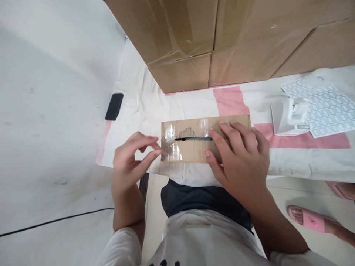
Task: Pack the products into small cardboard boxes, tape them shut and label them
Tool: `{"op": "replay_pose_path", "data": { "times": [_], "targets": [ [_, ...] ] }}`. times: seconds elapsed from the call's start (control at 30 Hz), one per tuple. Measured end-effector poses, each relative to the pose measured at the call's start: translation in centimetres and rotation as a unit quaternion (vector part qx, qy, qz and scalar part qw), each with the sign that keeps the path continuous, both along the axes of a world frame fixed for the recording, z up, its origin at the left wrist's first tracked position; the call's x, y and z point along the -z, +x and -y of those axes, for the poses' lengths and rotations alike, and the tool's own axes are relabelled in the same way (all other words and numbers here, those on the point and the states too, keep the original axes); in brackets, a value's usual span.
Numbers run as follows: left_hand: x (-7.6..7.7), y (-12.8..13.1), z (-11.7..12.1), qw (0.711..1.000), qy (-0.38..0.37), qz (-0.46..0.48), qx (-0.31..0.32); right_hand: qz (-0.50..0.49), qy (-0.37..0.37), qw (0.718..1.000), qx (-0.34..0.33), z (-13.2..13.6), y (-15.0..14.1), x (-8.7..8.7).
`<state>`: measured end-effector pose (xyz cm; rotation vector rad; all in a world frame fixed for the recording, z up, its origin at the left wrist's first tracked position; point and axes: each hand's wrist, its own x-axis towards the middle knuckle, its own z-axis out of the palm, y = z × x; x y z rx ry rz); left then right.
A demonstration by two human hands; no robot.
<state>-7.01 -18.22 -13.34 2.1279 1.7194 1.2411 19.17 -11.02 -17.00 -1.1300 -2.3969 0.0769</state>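
A small brown cardboard box lies on the cloth in front of me, with a long torn slit along its top through which something blue-grey shows. Shiny clear tape covers the box's left end. At that end, my left hand is closed in a pinch, and a thin see-through strip seems to run from its fingertips to the box. My right hand lies over the right half of the box, fingers spread and pressing on the top, hiding that part of the slit.
Large taped cartons stand along the back. A black phone lies at the left beside the wall. To the right are a white tape dispenser and sheets of blue-bordered labels. Another person's foot in a pink slipper shows lower right.
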Motion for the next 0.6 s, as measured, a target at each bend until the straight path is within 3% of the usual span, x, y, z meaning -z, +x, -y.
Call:
{"op": "replay_pose_path", "data": {
  "times": [0.07, 0.27, 0.43, 0.6],
  "targets": [
    [-0.6, -0.3, -1.1, 0.997, -0.066, -0.036, 0.018, -0.001, 0.003, 1.0, 0.001, 0.0, 0.0, 0.1],
    [-0.7, -0.5, -3.6, 0.986, -0.123, -0.091, 0.068, 0.0, 0.009, 1.0, 0.005, 0.0, 0.0, 0.1],
    [-0.1, -0.4, -3.9, 0.975, -0.177, -0.132, 0.012, -0.011, 0.0, 1.0, 0.003, 0.1, 0.0, 0.2],
    [2.1, -0.9, -4.2, 0.97, -0.244, 0.004, -0.018, -0.022, -0.022, 1.0, 0.001, 0.1, -0.2, 0.3]
  ]
}}
